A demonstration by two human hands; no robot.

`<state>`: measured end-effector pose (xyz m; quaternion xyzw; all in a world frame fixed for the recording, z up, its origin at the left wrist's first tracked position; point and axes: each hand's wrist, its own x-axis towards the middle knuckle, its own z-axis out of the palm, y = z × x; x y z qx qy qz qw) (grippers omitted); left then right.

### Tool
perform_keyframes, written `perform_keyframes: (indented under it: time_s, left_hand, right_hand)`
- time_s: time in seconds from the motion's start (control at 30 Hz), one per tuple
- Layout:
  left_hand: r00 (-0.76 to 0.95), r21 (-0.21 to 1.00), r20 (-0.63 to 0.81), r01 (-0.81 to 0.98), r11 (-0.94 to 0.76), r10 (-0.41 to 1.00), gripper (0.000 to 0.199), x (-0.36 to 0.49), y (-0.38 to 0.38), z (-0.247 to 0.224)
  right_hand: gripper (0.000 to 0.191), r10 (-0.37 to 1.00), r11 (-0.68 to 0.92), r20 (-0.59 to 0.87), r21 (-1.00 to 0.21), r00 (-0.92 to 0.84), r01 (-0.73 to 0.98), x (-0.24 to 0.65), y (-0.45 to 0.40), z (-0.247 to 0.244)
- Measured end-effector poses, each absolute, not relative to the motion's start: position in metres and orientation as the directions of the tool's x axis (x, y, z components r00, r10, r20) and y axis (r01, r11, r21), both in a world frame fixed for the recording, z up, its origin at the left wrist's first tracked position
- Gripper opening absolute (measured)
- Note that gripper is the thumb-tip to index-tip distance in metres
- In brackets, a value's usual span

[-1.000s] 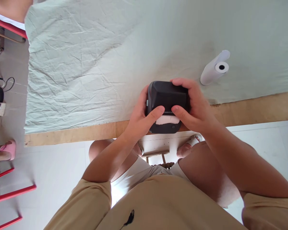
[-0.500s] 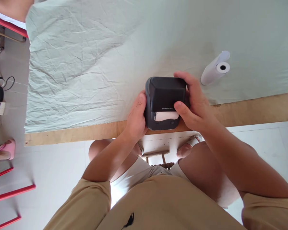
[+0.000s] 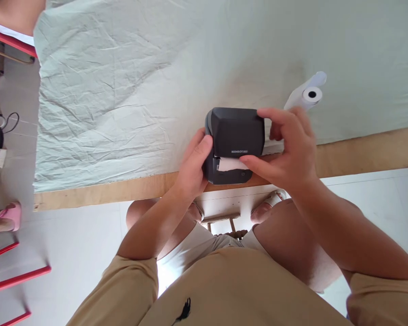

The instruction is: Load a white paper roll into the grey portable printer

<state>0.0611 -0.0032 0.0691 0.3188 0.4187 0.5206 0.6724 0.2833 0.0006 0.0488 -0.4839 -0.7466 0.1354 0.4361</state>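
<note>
A black label printer sits at the table's front edge, with a torn white paper strip sticking out of its slot below the lid. My left hand is closed on the printer's left side, its thumb at the front corner. On the other side, my right hand grips the lid between a fingertip at its far right corner and the thumb at its near edge, beside the paper. The lid looks slightly raised. Just beyond my right hand stands a white paper roll with a loose end, partly hidden by my fingers.
A pale green cloth covers the table, leaving a wooden edge strip bare. At the far left are another person's arm, a pink slipper, red metal legs and cables on the floor.
My right hand has shifted from around the printer's right side to the lid's edges, its other fingers now off the side. The lid appears slightly lifted. My left thumb has moved onto the printer's corner.
</note>
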Motion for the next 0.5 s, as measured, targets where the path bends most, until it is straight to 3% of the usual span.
perform_keyframes:
  time_s: [0.2,0.33,0.4,0.5]
  left_hand:
    - [0.156,0.908,-0.183,-0.353,0.228,0.971,0.053,0.06,-0.006,0.067]
    - [0.157,0.924,-0.17,-0.318,0.213,0.973,0.054,0.058,-0.008,0.062]
    - [0.19,0.93,-0.154,-0.303,0.207,0.97,0.051,0.056,-0.011,0.062]
    - [0.247,0.942,-0.134,-0.269,0.201,0.96,0.044,0.053,-0.014,0.065]
  right_hand:
    - [0.032,0.703,0.611,0.707,-0.655,0.076,0.445,0.26,-0.001,0.051]
    - [0.018,0.65,0.642,0.732,-0.673,0.205,0.368,0.25,0.006,0.055]
    - [0.01,0.673,0.608,0.72,-0.667,0.166,0.43,0.252,0.007,0.059]
    - [0.011,0.693,0.566,0.721,-0.537,-0.009,0.626,0.258,0.003,0.068]
